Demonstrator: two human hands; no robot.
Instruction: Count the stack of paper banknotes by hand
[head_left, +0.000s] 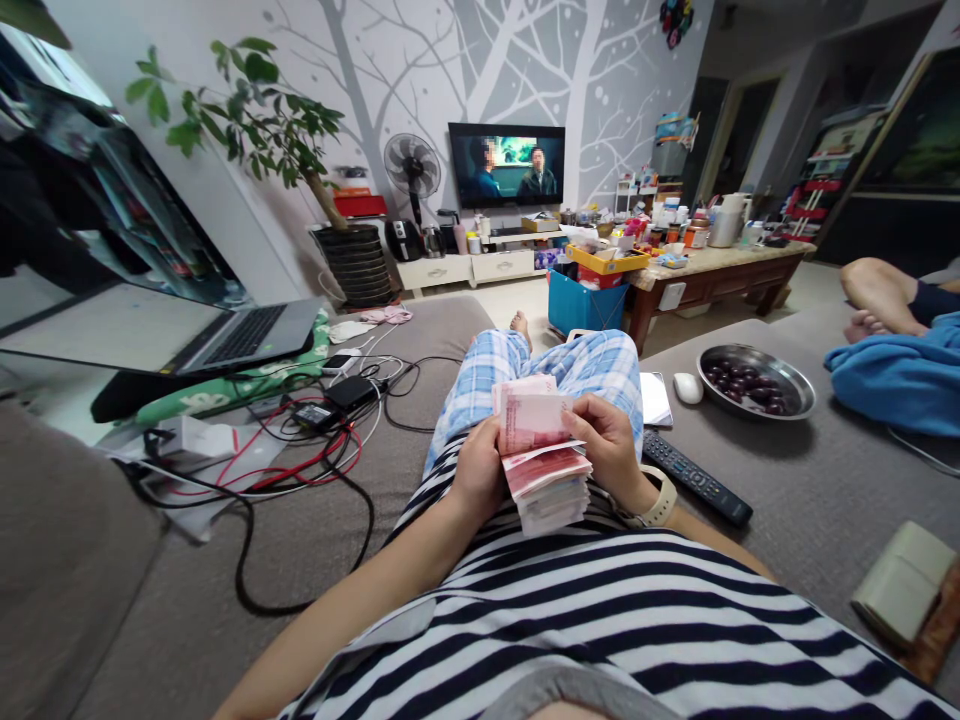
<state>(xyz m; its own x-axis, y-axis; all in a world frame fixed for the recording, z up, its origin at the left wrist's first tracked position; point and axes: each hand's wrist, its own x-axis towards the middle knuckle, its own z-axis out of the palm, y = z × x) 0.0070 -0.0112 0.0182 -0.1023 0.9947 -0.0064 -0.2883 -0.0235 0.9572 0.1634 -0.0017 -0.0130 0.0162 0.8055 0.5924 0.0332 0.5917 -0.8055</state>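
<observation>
A thick stack of banknotes [551, 495], red and pink on top, is held above my lap, bent over so its layered edges fan toward me. My left hand [480, 462] is closed on the stack's left side, its fingers partly hidden behind the notes. At the upper right, my right hand [606, 448] pinches the edge of a pink note [534, 418] that stands raised from the others. A pale watch [660, 500] circles my right wrist. Beneath the notes are my blue plaid trousers [469, 385] and striped shirt.
On the sofa to my right lie a remote control [697, 478], a white mouse [687, 388], a metal bowl [802, 400] of dark round fruit and a pale wallet [904, 585]. Tangled cables [337, 465] and a laptop [247, 335] are at left. Another person's leg [881, 295] rests at far right.
</observation>
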